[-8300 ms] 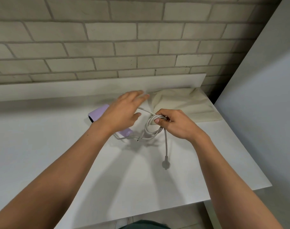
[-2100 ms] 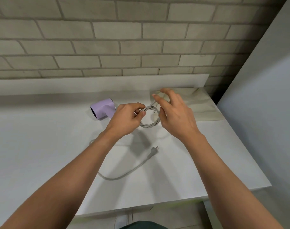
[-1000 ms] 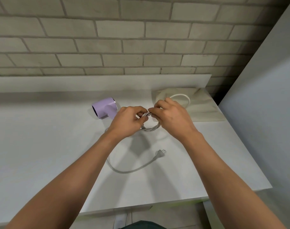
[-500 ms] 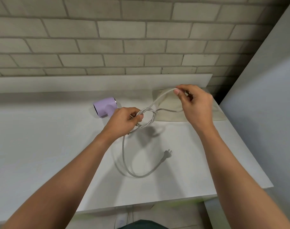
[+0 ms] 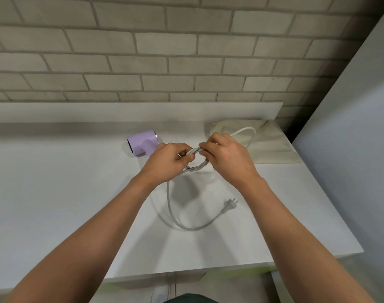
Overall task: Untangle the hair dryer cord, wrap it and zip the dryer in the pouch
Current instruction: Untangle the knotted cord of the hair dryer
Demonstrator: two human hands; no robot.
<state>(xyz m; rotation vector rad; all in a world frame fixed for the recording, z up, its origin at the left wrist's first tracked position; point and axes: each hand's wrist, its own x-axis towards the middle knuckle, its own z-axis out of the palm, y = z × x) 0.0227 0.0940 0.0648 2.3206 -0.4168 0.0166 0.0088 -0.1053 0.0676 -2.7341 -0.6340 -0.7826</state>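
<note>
A lilac hair dryer lies on the white table at the back, left of my hands. Its grey cord is gathered in a small coil between my hands. My left hand pinches the coil's left side, and my right hand grips its top right. A loose loop of the cord lies over the beige pouch behind my right hand. The free end curves across the table to the plug in front of my hands.
A raised white ledge runs along the back under a brick wall. A grey panel stands beyond the table's right edge. The table's front edge is near my elbows.
My right hand, which had pulled a strand of cord up and to the right, has come back to the coil at my left hand. The loose loop now lies on the pouch.
</note>
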